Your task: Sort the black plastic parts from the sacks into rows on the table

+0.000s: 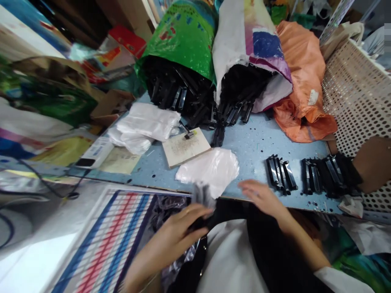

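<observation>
Left hand [181, 228] gripping blurred dark item [200, 194] at front edge of counter [247, 142], long axis roughly fore-and-aft, far end toward white plastic bags [214, 166], right hand [264, 197] unladen, fingers extended, print on white rectangular object [99, 148] illegible.

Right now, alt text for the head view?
Left hand holds a blurred grey item in front of white plastic on a blue table; the right hand is open nearby. Behind, a green sack and a white sack spill black parts.
</observation>
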`<state>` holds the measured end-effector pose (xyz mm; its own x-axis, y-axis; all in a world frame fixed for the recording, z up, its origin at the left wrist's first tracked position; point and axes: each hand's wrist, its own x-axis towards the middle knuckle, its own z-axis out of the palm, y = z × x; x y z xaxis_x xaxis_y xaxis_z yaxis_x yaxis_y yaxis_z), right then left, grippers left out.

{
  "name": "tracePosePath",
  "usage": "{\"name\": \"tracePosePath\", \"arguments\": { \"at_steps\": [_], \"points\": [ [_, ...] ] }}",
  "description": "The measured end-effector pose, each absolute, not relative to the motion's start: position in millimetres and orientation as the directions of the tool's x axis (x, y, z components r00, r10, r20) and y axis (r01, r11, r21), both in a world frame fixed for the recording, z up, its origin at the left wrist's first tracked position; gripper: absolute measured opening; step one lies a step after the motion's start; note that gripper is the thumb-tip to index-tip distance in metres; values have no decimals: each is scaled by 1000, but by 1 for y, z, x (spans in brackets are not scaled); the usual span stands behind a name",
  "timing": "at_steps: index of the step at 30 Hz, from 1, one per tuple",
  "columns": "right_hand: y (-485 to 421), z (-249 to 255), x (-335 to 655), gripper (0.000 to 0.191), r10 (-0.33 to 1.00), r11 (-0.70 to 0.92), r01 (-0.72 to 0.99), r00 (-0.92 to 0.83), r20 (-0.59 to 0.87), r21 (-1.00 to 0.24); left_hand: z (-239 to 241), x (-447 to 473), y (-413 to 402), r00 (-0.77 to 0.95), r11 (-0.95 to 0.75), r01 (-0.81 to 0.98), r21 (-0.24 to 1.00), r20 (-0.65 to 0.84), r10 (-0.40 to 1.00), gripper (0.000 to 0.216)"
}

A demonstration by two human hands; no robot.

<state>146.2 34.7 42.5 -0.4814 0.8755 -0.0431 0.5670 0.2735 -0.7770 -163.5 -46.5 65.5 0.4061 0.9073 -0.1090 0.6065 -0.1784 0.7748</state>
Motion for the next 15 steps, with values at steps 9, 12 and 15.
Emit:
{"name": "tracePosePath", "arguments": {
  "at_steps": [9,12,15],
  "points": [
    [86,2,170,44,992,115,993,-116,-43,-8,-50,-214,-42,68,197,900,389,-571,818,27],
    [86,0,169,48,999,43,997,-41,32,-60,-44,-198,-29,149,182,829,529,-522,840,22],
    [91,0,177,53,991,-120,992,123,58,-49,-15,-169,-6,198,126,636,761,-320,927,29]
  ]
}}
